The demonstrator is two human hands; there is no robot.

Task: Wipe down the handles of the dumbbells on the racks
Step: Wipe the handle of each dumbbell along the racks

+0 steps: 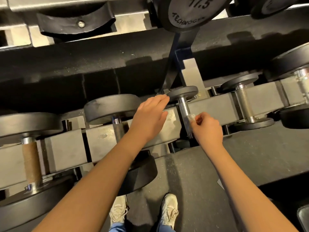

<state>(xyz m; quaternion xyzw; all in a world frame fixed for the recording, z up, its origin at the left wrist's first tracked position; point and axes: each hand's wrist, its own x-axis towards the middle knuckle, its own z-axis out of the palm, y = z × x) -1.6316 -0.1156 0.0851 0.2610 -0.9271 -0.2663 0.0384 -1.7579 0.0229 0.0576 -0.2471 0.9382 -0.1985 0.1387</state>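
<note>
Both bare forearms reach forward and down over the lower rack rail point(209, 104). The left grip point(150, 114) is stretched flat, palm down, fingers straight and held together; its fingertips reach the edge of a dumbbell's far head point(183, 92), though whether they touch it cannot be told. The right grip point(207, 128) is curled, wrist slightly bent, with thumb and fingertips pinching a small crumpled white wipe point(191, 117). The wipe is pressed against the dumbbell handle point(183, 106), a smooth, shiny metal cylinder that runs away from the person between the two grips, just left of the right grip's fingertips and right of the left grip's palm. The far head is a matte black disc; the near end of the handle is hidden behind the right grip. The rail is a boxy beam of dull grey metal, scuffed in places. Left of the left grip lies a larger dumbbell point(117, 129) with a dark knurled handle, and farther left another one point(31, 161) with a brownish, rough-looking handle. Right of the right grip rests a small chrome-handled dumbbell point(243, 104). Beyond both grips, on the upper tier, sits a black head marked 17.5 point(185, 12). Below the arms is speckled dark rubber floor point(200, 173) and a pair of pale shoes point(168, 210).
</note>
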